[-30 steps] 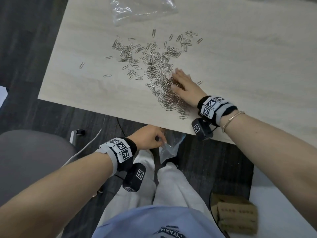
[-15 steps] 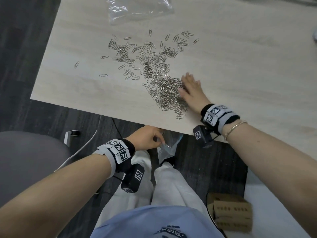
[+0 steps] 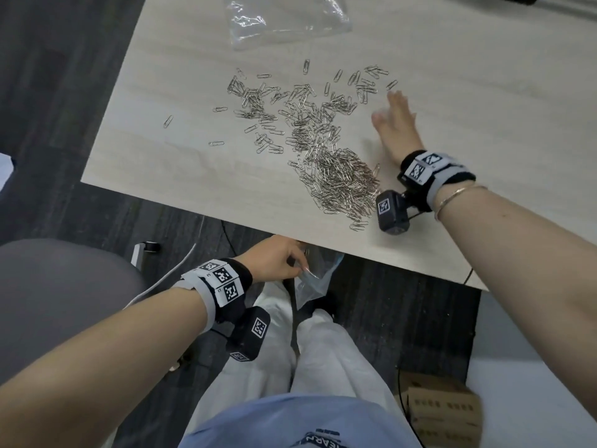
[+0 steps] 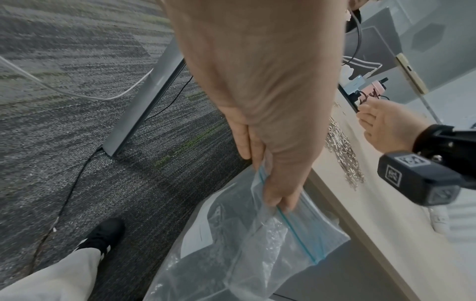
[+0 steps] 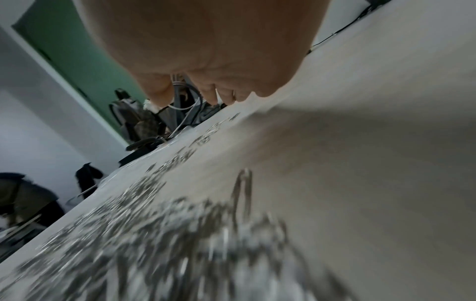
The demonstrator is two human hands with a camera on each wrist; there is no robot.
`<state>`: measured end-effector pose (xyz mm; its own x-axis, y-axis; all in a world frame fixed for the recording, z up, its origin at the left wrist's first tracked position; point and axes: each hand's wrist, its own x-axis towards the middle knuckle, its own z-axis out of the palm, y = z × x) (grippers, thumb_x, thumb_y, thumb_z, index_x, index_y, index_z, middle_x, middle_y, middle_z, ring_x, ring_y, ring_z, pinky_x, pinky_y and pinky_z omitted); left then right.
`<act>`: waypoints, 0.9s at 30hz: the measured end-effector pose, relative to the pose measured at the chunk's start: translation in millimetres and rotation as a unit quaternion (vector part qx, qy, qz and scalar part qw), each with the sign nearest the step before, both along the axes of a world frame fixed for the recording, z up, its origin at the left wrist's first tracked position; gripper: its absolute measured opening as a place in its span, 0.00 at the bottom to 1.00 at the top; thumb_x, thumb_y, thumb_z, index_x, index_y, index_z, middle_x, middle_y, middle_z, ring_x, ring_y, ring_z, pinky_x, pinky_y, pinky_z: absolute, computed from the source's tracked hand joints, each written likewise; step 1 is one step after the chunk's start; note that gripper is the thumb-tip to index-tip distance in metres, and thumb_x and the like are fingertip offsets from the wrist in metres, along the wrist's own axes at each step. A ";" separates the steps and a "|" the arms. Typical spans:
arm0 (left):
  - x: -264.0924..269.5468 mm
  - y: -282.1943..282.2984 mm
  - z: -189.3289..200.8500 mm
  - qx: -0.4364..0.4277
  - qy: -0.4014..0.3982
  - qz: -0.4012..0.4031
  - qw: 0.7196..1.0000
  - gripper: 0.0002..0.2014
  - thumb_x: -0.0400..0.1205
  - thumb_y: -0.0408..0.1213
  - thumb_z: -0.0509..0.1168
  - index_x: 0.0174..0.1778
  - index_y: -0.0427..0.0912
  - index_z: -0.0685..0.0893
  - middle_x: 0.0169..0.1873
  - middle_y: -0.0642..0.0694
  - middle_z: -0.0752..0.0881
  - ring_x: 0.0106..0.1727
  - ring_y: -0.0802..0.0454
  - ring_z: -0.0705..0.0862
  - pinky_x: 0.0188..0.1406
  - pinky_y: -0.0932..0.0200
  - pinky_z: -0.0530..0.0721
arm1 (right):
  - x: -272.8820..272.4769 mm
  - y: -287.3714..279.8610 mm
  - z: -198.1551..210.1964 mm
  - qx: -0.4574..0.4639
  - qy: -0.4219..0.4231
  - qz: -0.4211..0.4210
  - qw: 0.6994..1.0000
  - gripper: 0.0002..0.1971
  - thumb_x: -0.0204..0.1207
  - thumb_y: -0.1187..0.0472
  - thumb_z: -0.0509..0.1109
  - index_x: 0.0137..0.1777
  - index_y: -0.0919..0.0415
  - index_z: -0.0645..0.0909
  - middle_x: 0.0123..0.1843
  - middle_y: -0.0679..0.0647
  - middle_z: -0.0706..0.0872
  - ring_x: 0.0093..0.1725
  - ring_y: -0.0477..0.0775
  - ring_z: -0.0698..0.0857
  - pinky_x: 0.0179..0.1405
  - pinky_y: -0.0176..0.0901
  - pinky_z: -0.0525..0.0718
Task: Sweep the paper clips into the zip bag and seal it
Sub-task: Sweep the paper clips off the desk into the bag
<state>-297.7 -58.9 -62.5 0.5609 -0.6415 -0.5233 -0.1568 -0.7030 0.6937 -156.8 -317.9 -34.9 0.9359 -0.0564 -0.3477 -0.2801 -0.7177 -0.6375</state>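
Observation:
Silver paper clips [image 3: 339, 176] lie heaped near the table's front edge, with more scattered clips [image 3: 290, 105] further back. My right hand [image 3: 395, 124] is stretched flat over the table with straight fingers, to the right of the scattered clips and beyond the heap; it is blurred. Below the table edge my left hand [image 3: 277, 260] pinches the rim of a clear zip bag [image 3: 315, 279] with a blue seal strip [image 4: 293, 224]. The bag [image 4: 257, 244] hangs open beside the table edge [image 4: 342, 205]. The heap [image 5: 180, 234] fills the near part of the right wrist view.
A second clear plastic bag [image 3: 284, 21] lies at the table's back. Under the table are my legs in white trousers [image 3: 323, 350], a cardboard box [image 3: 442, 412] at the right, a grey chair [image 3: 48, 286] at the left, cables and a table leg [image 4: 144, 101].
My right hand has left the heap it had dragged to the front edge and moved back and right, toward the far scattered clips. The left hand keeps holding the bag.

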 end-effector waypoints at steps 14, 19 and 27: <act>17.2 4.8 2.4 0.019 0.032 -0.088 0.995 0.09 0.76 0.35 0.67 0.46 0.50 0.92 0.40 0.50 0.86 0.32 0.64 0.73 0.36 0.67 0.69 | 117.8 -16.1 -22.4 -0.085 0.051 0.025 0.995 0.30 0.86 0.49 0.46 0.83 0.62 0.44 0.85 0.61 0.41 0.84 0.59 0.39 0.79 0.57 0.34; 15.3 4.2 2.7 0.020 0.033 -0.074 0.997 0.09 0.76 0.36 0.68 0.46 0.49 0.92 0.40 0.50 0.86 0.31 0.73 0.75 0.30 0.72 0.65 | 123.8 12.1 -24.5 -0.125 0.071 0.148 0.978 0.30 0.86 0.48 0.44 0.82 0.63 0.47 0.84 0.64 0.40 0.83 0.64 0.38 0.78 0.67 0.37; 10.8 2.2 6.0 0.030 0.020 -0.044 0.998 0.08 0.76 0.36 0.68 0.46 0.48 0.91 0.41 0.49 0.88 0.46 0.58 0.78 0.39 0.66 0.69 | 46.6 50.9 -13.8 -0.082 0.075 0.285 0.952 0.31 0.84 0.43 0.42 0.83 0.57 0.43 0.84 0.58 0.39 0.83 0.58 0.37 0.79 0.54 0.33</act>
<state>-286.9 -56.7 -56.5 0.4818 -0.6543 -0.5829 -0.1930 -0.7281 0.6578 -110.2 -266.9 -48.6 0.7720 0.3804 -0.5093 0.1052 -0.8666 -0.4877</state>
